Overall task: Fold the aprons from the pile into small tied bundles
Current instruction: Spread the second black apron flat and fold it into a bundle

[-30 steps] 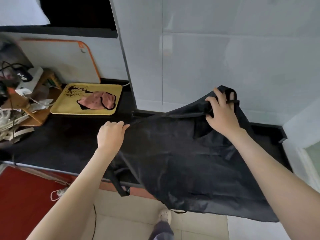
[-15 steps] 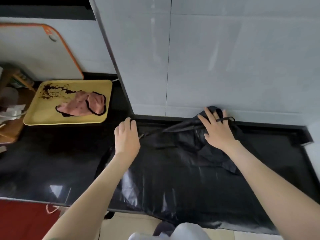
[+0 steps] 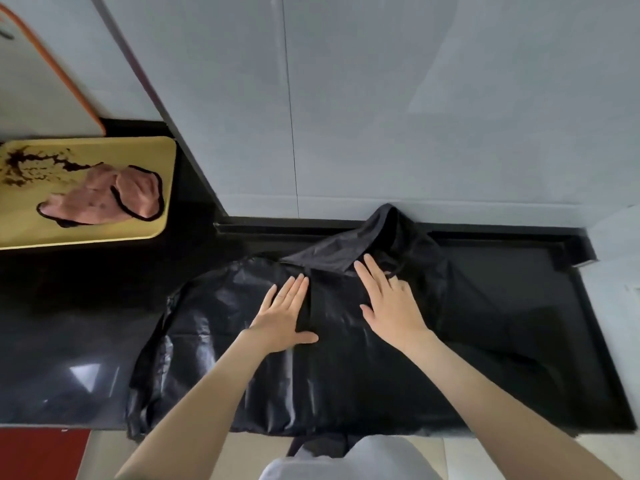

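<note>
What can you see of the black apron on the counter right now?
The black apron is thin, glossy fabric, spread mostly flat on the dark counter. Its far end is bunched up against the tiled wall, and its near edge hangs over the counter's front. The left hand and right hand press flat on it, fingers straight.

We find bare counter (image 3: 69,323) left of apron (image 3: 346,375), free for passing; yellow tray (image 3: 145,150) blocks far left, wall (image 3: 415,116) closes far side, raised rim (image 3: 571,251) bounds right.
</note>
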A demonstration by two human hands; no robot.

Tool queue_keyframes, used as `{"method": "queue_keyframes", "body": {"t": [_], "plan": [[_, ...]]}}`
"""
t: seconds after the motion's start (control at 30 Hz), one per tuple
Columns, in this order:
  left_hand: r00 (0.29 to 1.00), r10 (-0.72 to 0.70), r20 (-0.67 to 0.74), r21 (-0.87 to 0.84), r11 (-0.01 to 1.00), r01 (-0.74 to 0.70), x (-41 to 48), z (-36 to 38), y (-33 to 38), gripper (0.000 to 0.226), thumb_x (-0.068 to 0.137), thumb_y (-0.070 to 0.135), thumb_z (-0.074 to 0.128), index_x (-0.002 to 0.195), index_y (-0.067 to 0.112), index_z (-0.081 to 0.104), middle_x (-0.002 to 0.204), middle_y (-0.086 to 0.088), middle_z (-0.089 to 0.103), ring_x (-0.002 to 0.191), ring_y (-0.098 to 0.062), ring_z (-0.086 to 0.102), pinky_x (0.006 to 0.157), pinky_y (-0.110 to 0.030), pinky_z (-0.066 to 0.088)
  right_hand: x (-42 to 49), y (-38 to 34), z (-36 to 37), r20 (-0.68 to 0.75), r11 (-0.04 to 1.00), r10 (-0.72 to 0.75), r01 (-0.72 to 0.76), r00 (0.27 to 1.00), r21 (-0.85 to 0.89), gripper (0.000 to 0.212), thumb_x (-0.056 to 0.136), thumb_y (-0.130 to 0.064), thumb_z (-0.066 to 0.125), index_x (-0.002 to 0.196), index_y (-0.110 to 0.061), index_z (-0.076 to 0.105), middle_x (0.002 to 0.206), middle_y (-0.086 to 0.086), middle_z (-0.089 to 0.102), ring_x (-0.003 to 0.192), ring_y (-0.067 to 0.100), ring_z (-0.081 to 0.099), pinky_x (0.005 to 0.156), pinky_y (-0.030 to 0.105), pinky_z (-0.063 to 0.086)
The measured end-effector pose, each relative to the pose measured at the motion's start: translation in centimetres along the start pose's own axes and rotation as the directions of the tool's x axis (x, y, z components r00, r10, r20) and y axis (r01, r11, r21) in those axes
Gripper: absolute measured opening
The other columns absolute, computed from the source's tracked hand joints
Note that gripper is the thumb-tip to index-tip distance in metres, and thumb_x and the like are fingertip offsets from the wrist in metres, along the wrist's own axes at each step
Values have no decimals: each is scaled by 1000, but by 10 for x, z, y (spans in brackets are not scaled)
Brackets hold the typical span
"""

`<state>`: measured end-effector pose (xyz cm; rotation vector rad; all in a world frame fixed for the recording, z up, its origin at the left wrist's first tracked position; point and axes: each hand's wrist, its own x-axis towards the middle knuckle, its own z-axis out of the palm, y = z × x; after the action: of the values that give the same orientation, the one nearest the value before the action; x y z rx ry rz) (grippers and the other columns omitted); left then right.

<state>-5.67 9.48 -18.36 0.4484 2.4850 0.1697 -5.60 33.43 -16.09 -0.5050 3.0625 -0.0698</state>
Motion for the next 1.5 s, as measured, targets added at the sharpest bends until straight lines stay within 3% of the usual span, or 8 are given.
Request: {"method": "queue_keyframes", "body": {"t": [0.23, 0.37, 0.47, 0.63, 0.8, 1.13, 1.37, 1.5], "plan": [[944, -282, -172, -417, 889, 189, 9, -26, 0, 68, 88, 46, 61, 146, 23, 35, 149, -2, 28, 139, -26, 22, 113, -39, 22, -25, 44, 8, 139, 976, 196, -207, 971, 71, 88, 90, -35, 62, 154, -18, 3, 149, 10, 37, 105, 27, 54, 82, 35, 52], [891, -381, 246, -962, -208, 176, 27, -52, 28, 51, 93, 33, 60, 135, 8, 48, 129, -12, 54, 114, -22, 53, 98, -31, 43, -26, 50, 2, 73, 985, 155, -160, 985, 63, 21, 77, -25, 79, 91, -13, 69, 81, 0, 63, 78, 20, 58, 66, 31, 49], [905, -254, 342, -834, -526, 167, 36, -64, 43, 64, 91, 34, 63, 141, 1, 39, 136, -17, 48, 127, -28, 48, 107, -38, 40, -27, 42, -19, 159, 983, -1, -28, 987, 180, 19, 87, -25, 69, 74, -12, 65, 67, -1, 58, 74, 23, 57, 68, 33, 43], [879, -348, 327, -772, -635, 36, 47, -74, 56, 40, 98, 21, 54, 136, 8, 47, 137, -11, 51, 122, -25, 53, 100, -37, 43, -31, 17, -47, 608, 762, 20, -406, 793, 505, 29, 101, -38, 34, 116, -27, 57, 67, -1, 61, 74, 17, 64, 73, 32, 46], [843, -414, 344, -701, -711, -63, 42, -85, 59, 21, 104, 16, 37, 120, 5, 46, 78, -10, 55, 62, -19, 57, 70, -32, 52, -40, 19, -25, 617, 926, 186, -347, 765, 151, 84, 97, -33, 50, 152, -18, -12, 76, -2, 51, 67, 17, 55, 60, 30, 43], [803, -470, 366, -862, -497, 102, 23, -69, 26, 22, 93, 21, 63, 75, 13, 52, 48, 6, 40, 33, -4, 32, 32, -16, 25, -67, 62, 0, 177, 854, 479, -503, 860, 131, 21, 99, -14, 42, 119, -7, 46, 82, 11, 63, 76, 33, 63, 57, 34, 35], [841, -366, 398, -885, -394, 248, 20, -50, 29, 20, 90, 21, 66, 107, 13, 64, 100, -3, 70, 91, -17, 67, 93, -29, 47, -61, 70, -16, 685, -492, 658, -509, 313, 706, 61, 85, -13, 72, 132, -2, 34, 100, 15, 58, 92, 26, 62, 79, 35, 52], [866, -321, 383, -863, -460, 211, 19, -40, 37, 36, 87, 27, 69, 119, 14, 62, 113, -6, 69, 104, -21, 65, 83, -36, 53, -69, 52, -11, 849, -571, 419, -634, 322, 522, 46, 87, -32, 71, 107, 8, 59, 100, 20, 65, 86, 27, 66, 71, 33, 55]]}}
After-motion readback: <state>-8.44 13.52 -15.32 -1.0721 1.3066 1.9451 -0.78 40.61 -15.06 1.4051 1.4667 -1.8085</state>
